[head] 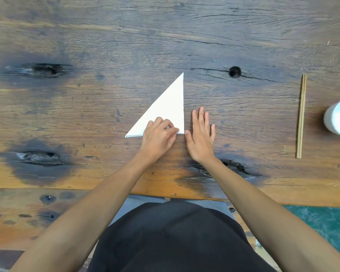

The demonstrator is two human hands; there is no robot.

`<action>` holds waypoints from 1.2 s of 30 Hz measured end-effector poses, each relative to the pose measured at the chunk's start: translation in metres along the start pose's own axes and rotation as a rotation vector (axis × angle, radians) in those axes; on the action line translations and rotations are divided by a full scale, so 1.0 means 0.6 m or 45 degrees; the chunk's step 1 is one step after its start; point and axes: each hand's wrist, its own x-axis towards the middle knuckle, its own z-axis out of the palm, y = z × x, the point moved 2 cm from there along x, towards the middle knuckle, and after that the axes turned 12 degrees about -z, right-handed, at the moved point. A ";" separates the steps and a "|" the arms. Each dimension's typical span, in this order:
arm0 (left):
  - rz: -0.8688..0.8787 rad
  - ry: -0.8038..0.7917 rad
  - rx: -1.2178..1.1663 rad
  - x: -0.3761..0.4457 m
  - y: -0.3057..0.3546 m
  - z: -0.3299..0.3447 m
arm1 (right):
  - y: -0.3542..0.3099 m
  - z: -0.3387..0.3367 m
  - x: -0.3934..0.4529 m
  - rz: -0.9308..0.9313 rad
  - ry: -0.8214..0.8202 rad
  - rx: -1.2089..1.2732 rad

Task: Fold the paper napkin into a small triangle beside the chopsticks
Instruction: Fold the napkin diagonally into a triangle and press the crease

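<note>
A white paper napkin (170, 107) lies folded into a triangle in the middle of the wooden table, its long point aimed away from me and a right angle at its near right corner. My left hand (159, 137) rests curled on the napkin's near edge, with the fingertips pinching the near right corner. My right hand (201, 134) lies flat on the bare wood just right of the napkin, fingers spread, thumb nearly touching that corner. A pair of wooden chopsticks (301, 116) lies side by side far to the right, well apart from the napkin.
A white cup (339, 117) stands at the right edge of view, just past the chopsticks. The wooden table (106, 46) has dark knots and a round hole (234, 72) beyond the napkin. Its near edge runs in front of my body.
</note>
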 end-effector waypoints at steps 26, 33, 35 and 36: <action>0.140 -0.075 -0.032 -0.001 -0.018 0.000 | 0.002 0.004 0.004 0.032 0.044 0.020; 0.248 -0.193 -0.071 -0.046 -0.103 -0.005 | 0.003 0.005 0.004 0.031 0.047 0.004; 0.195 -0.131 -0.078 -0.067 -0.129 -0.013 | 0.002 0.005 0.004 0.033 0.042 -0.001; 0.149 -0.083 -0.088 -0.077 -0.139 -0.018 | 0.002 0.005 0.004 0.034 0.039 -0.002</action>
